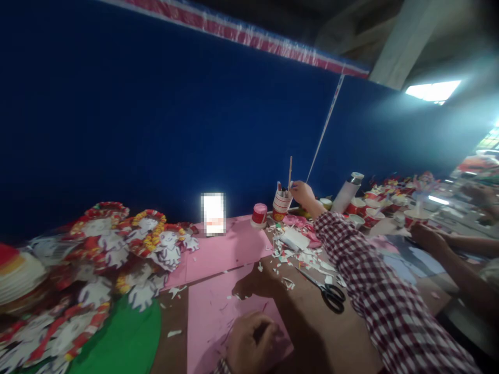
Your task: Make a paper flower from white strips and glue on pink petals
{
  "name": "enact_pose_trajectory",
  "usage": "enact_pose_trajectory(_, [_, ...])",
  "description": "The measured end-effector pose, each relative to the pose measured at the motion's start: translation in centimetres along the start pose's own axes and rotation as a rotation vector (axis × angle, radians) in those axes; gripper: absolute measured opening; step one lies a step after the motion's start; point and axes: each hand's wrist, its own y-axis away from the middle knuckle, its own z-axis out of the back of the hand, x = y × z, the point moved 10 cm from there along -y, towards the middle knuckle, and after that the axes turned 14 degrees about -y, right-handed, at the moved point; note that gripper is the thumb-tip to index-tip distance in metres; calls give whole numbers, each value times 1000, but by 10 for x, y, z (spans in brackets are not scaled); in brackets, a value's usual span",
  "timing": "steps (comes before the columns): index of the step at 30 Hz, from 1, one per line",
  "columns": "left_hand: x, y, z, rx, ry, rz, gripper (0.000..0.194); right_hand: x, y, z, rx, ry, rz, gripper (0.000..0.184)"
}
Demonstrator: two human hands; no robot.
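My right hand (302,193) reaches far across the table in a checked sleeve and pinches a thin wooden stick (290,170) that stands in a paper cup (281,204) of tools. My left hand (251,343) rests near the front edge on a pink paper sheet (218,317), its fingers curled in a loose fist, and I cannot see anything in it. Black-handled scissors (330,293) lie on the brown table between my arms, beside a heap of paper scraps (302,254).
Paper cut-out figures with red and yellow trim (117,244) crowd the left side over a green sheet (120,337). A red-lidded jar (259,214) and a steel flask (348,191) stand by the blue wall. Another person's arms (448,249) work at the right among red cups.
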Motion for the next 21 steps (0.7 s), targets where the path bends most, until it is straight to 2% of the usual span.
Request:
enact_pose_trajectory(3, [3,1,-4,24,-8,18,20,2,-6,4,-72,-83,-8,47])
enact_pose_trajectory(6, [5,2,-6,44,-24,29,22,15,-15,12,-149,-189,29,58])
enact_pose_trajectory(9, [4,2,-7,57,-27,19,22,33,-25,22,-202,-237,90,54])
enact_pose_trajectory(11, [5,3,-6,51,-29,20,21,38,-32,26,-219,-233,83,49])
enact_pose_trajectory(14, [7,5,-7,49,-28,36,22,27,-40,32,-286,-244,-33,47])
enact_pose_trajectory(16, [8,6,-8,59,-33,38,22,16,-43,29,-302,-328,-93,48])
enact_pose_trajectory(21, [5,6,-9,74,-23,18,23,4,-52,2,-185,-545,-121,49])
